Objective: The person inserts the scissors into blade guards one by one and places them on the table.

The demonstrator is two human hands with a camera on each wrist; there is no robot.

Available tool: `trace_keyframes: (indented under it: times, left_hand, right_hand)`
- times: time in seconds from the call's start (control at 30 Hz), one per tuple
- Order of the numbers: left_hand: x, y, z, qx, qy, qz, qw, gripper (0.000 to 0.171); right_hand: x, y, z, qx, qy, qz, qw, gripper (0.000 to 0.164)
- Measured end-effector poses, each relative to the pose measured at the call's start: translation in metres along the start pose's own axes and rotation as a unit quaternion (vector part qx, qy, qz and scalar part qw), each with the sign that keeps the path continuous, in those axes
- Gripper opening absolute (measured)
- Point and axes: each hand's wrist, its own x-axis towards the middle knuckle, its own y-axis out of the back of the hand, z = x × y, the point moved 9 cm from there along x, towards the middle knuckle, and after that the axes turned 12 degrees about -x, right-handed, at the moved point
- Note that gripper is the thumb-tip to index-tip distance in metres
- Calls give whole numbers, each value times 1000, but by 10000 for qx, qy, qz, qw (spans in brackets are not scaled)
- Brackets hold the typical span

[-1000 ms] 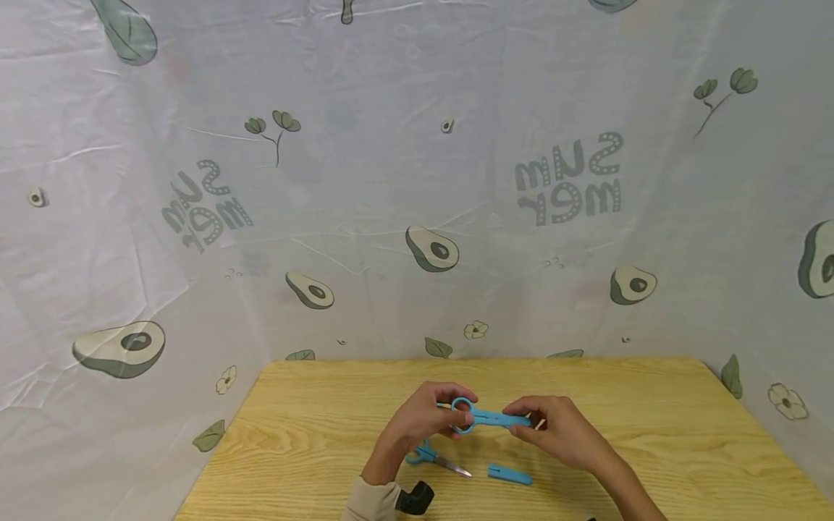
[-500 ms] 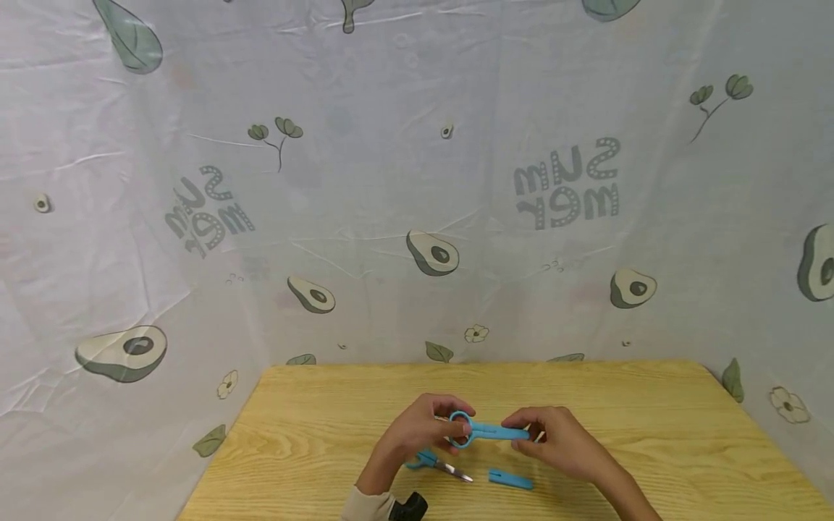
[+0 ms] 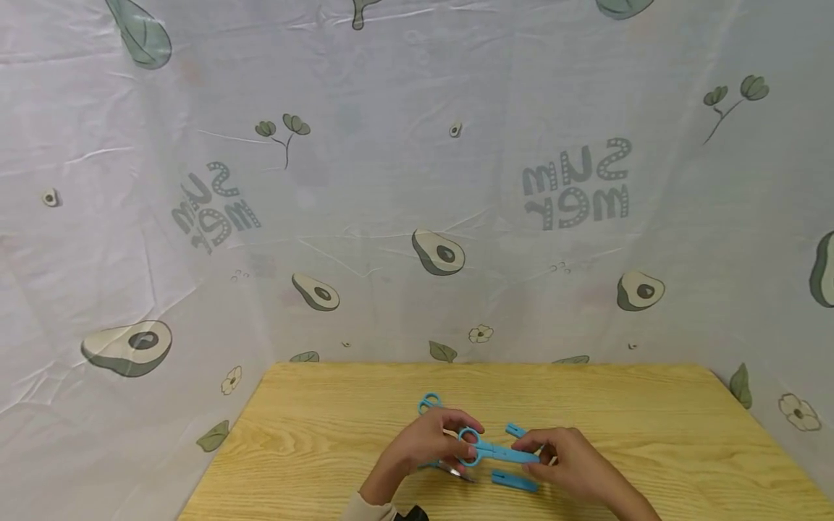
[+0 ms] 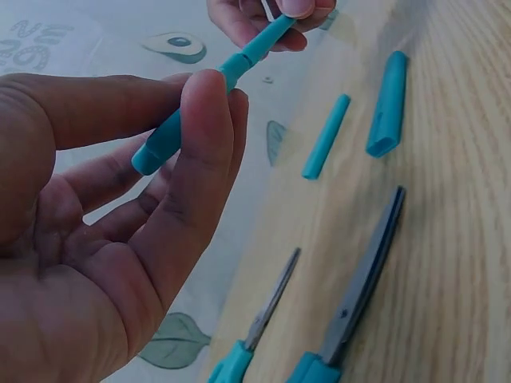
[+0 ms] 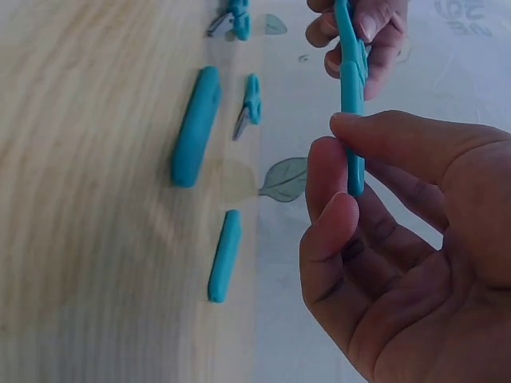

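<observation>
My left hand (image 3: 433,443) pinches the ring handles of light-blue scissors (image 3: 470,447) between thumb and fingers. Over the blades of these scissors sits a matching blue blade cover (image 3: 517,456), its far end pinched by my right hand (image 3: 573,462). Both hands keep the pair level above the table. Under and beyond the left hand lie two more pairs of blue-handled scissors, one with handles (image 3: 429,402) showing behind it, the other with bare metal blades (image 3: 456,473) in front. In the left wrist view their blades (image 4: 274,299) are uncovered.
Two loose blue blade covers lie on the wooden table (image 3: 313,434): a near cover (image 3: 515,481) below the held scissors and a far cover (image 3: 515,430) behind the right hand. A white patterned curtain (image 3: 365,217) encloses the table's back and sides.
Both hands have come lower in the head view, still holding the covered scissors. The far scissors' handles and the far blade cover, hidden earlier, now show beyond the hands.
</observation>
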Motion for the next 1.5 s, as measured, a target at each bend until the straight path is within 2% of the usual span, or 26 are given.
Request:
trace_keyframes:
  times: [0.17, 0.33, 0.53, 0.6, 0.67, 0.83, 1.0, 1.23, 1.37, 1.5]
  left_hand:
    - [-1, -5, -6, -149, 120, -40, 9998, 33]
    - [-3, -8, -12, -72, -3, -135, 9999, 33]
    - [-11, -9, -26, -45, 127, -36, 9999, 29]
    - [-14, -9, -30, -27, 201, -13, 9998, 28]
    - [-18, -11, -34, -20, 270, -59, 9996, 27]
    - [-22, -16, -39, -112, 413, -318, 9986, 27]
    - [-22, -16, -41, -143, 432, -351, 9983, 25]
    - [-22, -16, -44, 351, 374, -236, 9984, 19]
    - [-24, -15, -44, 610, 436, -121, 9971, 15]
    - [-28, -13, -49, 674, 622, -15, 9958, 13]
  right_hand:
    - [-5, -6, 4, 89, -77, -150, 9998, 19]
    - [-6, -13, 9, 154, -189, -384, 9990, 19]
    - [-4, -31, 23, -85, 389, -741, 9965, 23]
    - [-5, -38, 28, -26, 538, -864, 9948, 25]
    - [-8, -42, 30, 181, 500, -955, 9940, 24]
    - [-17, -45, 27, 396, 397, -1081, 9926, 22]
    - [-24, -45, 18, 650, 377, -1038, 9918, 22]
    - [-26, -52, 22, 580, 239, -1129, 9916, 19]
    - [-26, -55, 22, 766, 359, -1162, 9896, 20]
    - [-26, -57, 20, 775, 550, -1113, 9892, 17]
